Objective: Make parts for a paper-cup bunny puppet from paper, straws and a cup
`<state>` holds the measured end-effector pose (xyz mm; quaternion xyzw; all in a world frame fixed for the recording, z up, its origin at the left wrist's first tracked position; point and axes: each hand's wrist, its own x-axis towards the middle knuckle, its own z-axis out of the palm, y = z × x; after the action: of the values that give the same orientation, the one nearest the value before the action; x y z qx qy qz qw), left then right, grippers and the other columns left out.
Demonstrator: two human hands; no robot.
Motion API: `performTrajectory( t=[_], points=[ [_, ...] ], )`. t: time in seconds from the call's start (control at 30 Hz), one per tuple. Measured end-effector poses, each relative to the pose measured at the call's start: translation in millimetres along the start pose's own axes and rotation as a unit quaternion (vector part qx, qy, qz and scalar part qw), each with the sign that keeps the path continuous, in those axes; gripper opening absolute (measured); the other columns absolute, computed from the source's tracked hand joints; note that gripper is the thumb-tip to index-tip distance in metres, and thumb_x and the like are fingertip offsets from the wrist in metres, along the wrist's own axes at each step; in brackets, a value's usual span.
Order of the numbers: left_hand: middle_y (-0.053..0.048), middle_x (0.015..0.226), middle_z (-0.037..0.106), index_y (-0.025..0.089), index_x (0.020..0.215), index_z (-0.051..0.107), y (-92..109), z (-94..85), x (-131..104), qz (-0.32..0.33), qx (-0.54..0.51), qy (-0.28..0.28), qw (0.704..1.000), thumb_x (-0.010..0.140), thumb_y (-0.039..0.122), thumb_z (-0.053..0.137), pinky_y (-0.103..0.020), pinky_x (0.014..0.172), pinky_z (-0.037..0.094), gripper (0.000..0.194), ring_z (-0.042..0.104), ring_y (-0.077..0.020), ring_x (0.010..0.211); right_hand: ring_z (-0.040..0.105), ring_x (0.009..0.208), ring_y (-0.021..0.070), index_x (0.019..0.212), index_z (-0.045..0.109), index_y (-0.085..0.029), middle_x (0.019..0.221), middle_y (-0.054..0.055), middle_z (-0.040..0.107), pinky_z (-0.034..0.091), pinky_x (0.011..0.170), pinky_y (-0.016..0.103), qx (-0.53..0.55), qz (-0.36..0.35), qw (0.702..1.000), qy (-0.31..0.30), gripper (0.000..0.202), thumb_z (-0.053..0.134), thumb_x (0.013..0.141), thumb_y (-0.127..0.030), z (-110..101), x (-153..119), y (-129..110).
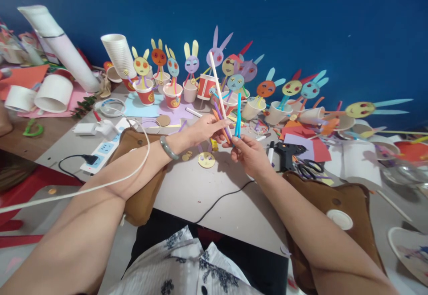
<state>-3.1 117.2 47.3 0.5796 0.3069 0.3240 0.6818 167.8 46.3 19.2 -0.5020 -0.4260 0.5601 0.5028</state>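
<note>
One white stick (216,79) is gripped by left fingers (222,126), blue strips (238,114) by right fingers (240,144).

No legible lettering (gold emblem (151,96) on red cup (142,98) too small)

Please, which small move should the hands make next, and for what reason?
Probably draw the blue strips sideways, clear of the rest. The right hand already pinches them low down, while the left hand grips the white stick and an orange strip close beside them, so separating the two groups seems a sensible step.
</note>
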Motion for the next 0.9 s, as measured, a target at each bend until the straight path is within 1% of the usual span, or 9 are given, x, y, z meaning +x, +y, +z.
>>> performTrajectory(
  t=[0.1,0.2,0.33,0.4,0.47,0.57,0.73,0.83,0.9],
  points=[
    [-0.001,0.061,0.067,0.010,0.084,0.065,1,0.1,1,0.011,-0.007,0.044,0.999,0.094,0.044,0.067,-0.020,0.060,0.053,0.036,0.062,-0.0068,0.054,0.053,0.042,0.0064,0.080,0.070,-0.020,0.081,0.004,0.079,0.039,0.039,0.022,0.008,-0.001,1.000,0.019,0.041,0.089,0.063,-0.053,-1,1,0],
    [-0.002,0.065,0.069,0.009,0.087,0.068,2,-0.7,1,0.026,-0.021,0.063,0.997,0.096,0.043,0.065,-0.021,0.062,0.054,0.035,0.063,-0.0068,0.056,0.052,0.043,0.0058,0.083,0.072,-0.020,0.079,0.003,0.078,0.040,0.039,0.021,0.019,-0.009,0.998,0.051,0.042,0.090,0.062,-0.051,-1,2,0],
    [-0.005,0.071,0.073,0.009,0.087,0.070,1,-2.5,3,0.044,-0.044,0.051,0.997,0.099,0.041,0.060,-0.020,0.064,0.056,0.035,0.065,-0.0070,0.058,0.053,0.044,0.0054,0.084,0.072,-0.020,0.079,0.002,0.077,0.040,0.039,0.020,0.023,-0.017,0.997,0.078,0.041,0.090,0.062,-0.048,-1,1,-1],
    [-0.005,0.071,0.073,0.009,0.089,0.071,-1,-3.0,4,0.051,-0.049,0.039,0.997,0.099,0.040,0.061,-0.020,0.064,0.056,0.035,0.065,-0.0071,0.057,0.052,0.044,0.0055,0.083,0.071,-0.020,0.080,0.003,0.077,0.040,0.039,0.020,0.019,-0.018,0.997,0.072,0.040,0.089,0.063,-0.049,-1,1,-1],
    [-0.006,0.072,0.074,0.009,0.092,0.072,-3,-2.7,4,0.056,-0.048,0.030,0.997,0.097,0.044,0.063,-0.021,0.063,0.056,0.036,0.065,-0.0071,0.056,0.052,0.044,0.0057,0.082,0.071,-0.019,0.079,0.003,0.077,0.040,0.039,0.021,0.018,-0.017,0.998,0.065,0.039,0.088,0.065,-0.050,-1,1,-1],
    [-0.008,0.076,0.076,0.009,0.094,0.073,-5,-1.2,4,0.066,-0.053,0.021,0.996,0.095,0.048,0.064,-0.021,0.065,0.057,0.039,0.068,-0.0088,0.061,0.052,0.044,0.0055,0.084,0.072,-0.019,0.077,0.003,0.075,0.040,0.040,0.020,0.020,-0.011,0.998,0.061,0.040,0.088,0.065,-0.050,0,1,-1],
    [-0.008,0.077,0.076,0.010,0.091,0.072,-3,0.7,2,0.084,-0.050,0.038,0.994,0.094,0.048,0.066,-0.023,0.068,0.058,0.038,0.069,-0.0099,0.064,0.052,0.045,0.0064,0.089,0.073,-0.020,0.076,0.002,0.074,0.039,0.040,0.021,0.005,-0.008,0.998,0.066,0.041,0.086,0.066,-0.051,1,0,-1],
    [-0.007,0.076,0.076,0.010,0.088,0.071,0,-1.2,1,0.095,-0.046,0.066,0.992,0.094,0.047,0.067,-0.021,0.064,0.056,0.038,0.067,-0.0086,0.062,0.054,0.047,0.0077,0.088,0.072,-0.020,0.079,0.003,0.075,0.040,0.043,0.022,-0.048,-0.027,0.995,0.081,0.039,0.082,0.070,-0.053,-8,4,-6],
    [-0.006,0.074,0.075,0.010,0.088,0.071,2,-3.2,1,0.104,-0.048,0.085,0.990,0.096,0.044,0.065,-0.019,0.061,0.054,0.035,0.066,-0.0077,0.060,0.056,0.049,0.0094,0.086,0.073,-0.019,0.079,0.005,0.075,0.042,0.047,0.024,-0.145,-0.057,0.984,0.082,0.037,0.075,0.076,-0.055,-21,8,-12]
  ],
)
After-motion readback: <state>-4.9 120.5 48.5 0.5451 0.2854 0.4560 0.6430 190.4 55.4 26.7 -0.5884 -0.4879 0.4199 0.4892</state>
